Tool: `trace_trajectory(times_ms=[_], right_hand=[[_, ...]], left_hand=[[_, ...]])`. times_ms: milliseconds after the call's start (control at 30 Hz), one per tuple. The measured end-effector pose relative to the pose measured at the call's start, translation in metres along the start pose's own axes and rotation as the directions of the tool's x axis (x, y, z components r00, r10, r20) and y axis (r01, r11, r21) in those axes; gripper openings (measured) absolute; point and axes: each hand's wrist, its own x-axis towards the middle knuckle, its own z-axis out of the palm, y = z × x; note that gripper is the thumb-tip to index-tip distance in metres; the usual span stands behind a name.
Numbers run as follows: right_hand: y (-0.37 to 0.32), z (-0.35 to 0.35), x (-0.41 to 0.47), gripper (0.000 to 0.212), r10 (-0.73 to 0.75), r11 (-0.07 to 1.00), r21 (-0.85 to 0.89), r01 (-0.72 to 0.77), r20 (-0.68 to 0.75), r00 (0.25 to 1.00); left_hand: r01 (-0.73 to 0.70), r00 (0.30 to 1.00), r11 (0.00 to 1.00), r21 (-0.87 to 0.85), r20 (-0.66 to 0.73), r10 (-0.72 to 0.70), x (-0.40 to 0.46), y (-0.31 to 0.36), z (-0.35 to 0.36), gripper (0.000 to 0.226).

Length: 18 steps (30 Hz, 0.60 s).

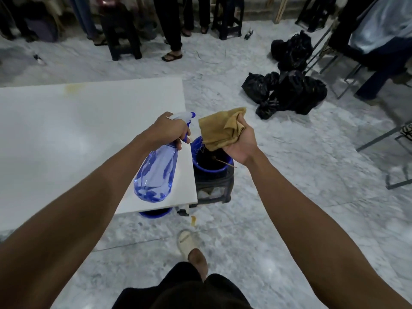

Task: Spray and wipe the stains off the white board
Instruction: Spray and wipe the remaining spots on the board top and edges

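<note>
Head view looks down on two bare forearms reaching out over a pale marble floor (289, 175). The left hand (169, 130) is wrapped round the neck of a blue see-through spray bottle (156, 172), fingers curled by the blue trigger, the white nozzle poking out past the knuckles toward the far side; the bottle hangs tilted, its base toward the near edge, over the right end of the board (66, 134). The right hand (242, 143) grips a folded tan cloth (220, 128), thumb and fingers clamped on its right side, the cloth standing up above the palm. The white board lies flat at left and stretches out of frame; a faint yellowish stain (72, 88) sits near its far edge, well apart from both hands. Just right of the board, below the cloth, a blue bucket (211, 161) with dark contents rests on a dark stool (214, 188); a thin stick leans out of it. Another blue rim (155, 213) shows under the board's near right corner. Black bags (287, 90) are heaped on the floor at far right. A light sandal (186, 241) on the person's foot shows near the bottom, with a small yellowish spot (193, 220) on the floor just beyond it. Legs and dark stools line the far side.
</note>
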Motion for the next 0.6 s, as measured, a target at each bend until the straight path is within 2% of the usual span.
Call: trace_trajectory(times_ms=[100,200,267,300,367,600], right_hand=[[-0.024,0.001,0.034,0.064,0.011,1.000,0.007,-0.011,0.031,0.999],[-0.045,0.003,0.061,0.070,0.028,1.000,-0.011,-0.027,0.051,0.998],[-0.059,0.003,0.082,0.073,0.034,0.998,-0.053,-0.031,0.062,0.997],[-0.066,0.003,0.094,0.073,0.035,0.997,-0.065,-0.031,0.062,0.997],[-0.083,0.004,0.122,0.069,0.052,0.997,-0.067,-0.048,0.054,0.997],[-0.142,0.009,0.226,0.060,0.142,0.985,-0.115,-0.130,0.100,0.985]], left_hand=[[0.031,0.999,0.999,-0.008,-0.010,-0.031,0.036,0.022,0.002,0.031],[0.043,0.999,0.999,-0.027,-0.021,-0.044,0.063,0.041,0.005,0.020],[0.062,0.997,0.997,-0.055,-0.037,-0.065,0.079,0.052,0.009,0.032],[0.068,0.997,0.995,-0.070,-0.040,-0.071,0.087,0.059,0.011,0.029],[0.086,0.994,0.992,-0.089,-0.056,-0.092,0.105,0.072,0.016,0.022],[0.184,0.966,0.965,-0.188,-0.145,-0.212,0.192,0.108,0.030,0.026]])
